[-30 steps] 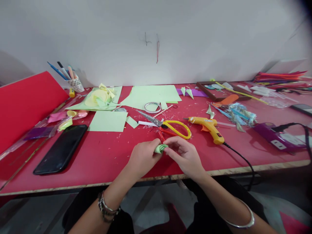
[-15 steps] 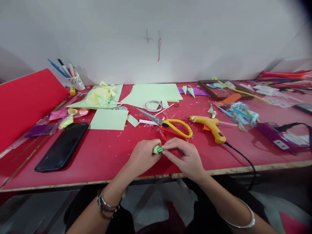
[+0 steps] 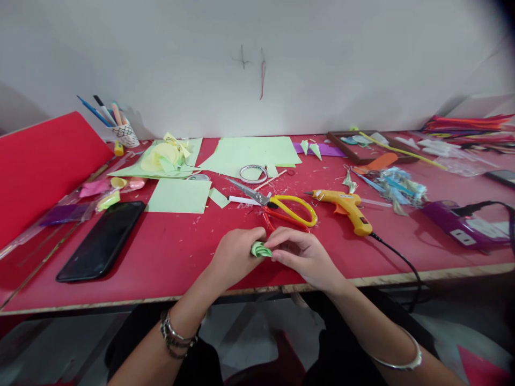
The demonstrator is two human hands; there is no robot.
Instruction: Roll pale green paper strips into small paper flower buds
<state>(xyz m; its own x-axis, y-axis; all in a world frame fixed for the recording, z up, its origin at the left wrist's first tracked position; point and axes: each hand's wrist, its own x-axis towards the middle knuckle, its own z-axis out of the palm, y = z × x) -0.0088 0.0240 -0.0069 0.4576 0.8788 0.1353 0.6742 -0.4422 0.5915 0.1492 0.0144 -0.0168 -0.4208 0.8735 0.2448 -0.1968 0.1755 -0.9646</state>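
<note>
A small rolled piece of green paper (image 3: pixel 260 250) sits between my two hands, just above the table's front edge. My left hand (image 3: pixel 237 253) is closed around it, and the roll's layered end sticks out past the thumb and forefinger. The thumb and forefinger of my right hand (image 3: pixel 302 256) are at that layered end, touching its right edge; the other fingers are curled. Just beyond the hands lie scissors (image 3: pixel 292 209) with yellow and red handles, blades parted. A white pen (image 3: pixel 243 200) lies partly under the blades.
A yellow glue gun (image 3: pixel 346 206) with a black cord lies to the right, near a purple power strip (image 3: pixel 462 228). On the left are a black phone (image 3: pixel 102 241) and a green paper sheet (image 3: pixel 179 195). A tape roll (image 3: pixel 253 180) and two paper cones (image 3: pixel 315 151) lie farther back.
My right fingertips have shifted slightly and loosened at the roll's end, showing more of its layers. My left hand keeps its grip; the table things stay put.
</note>
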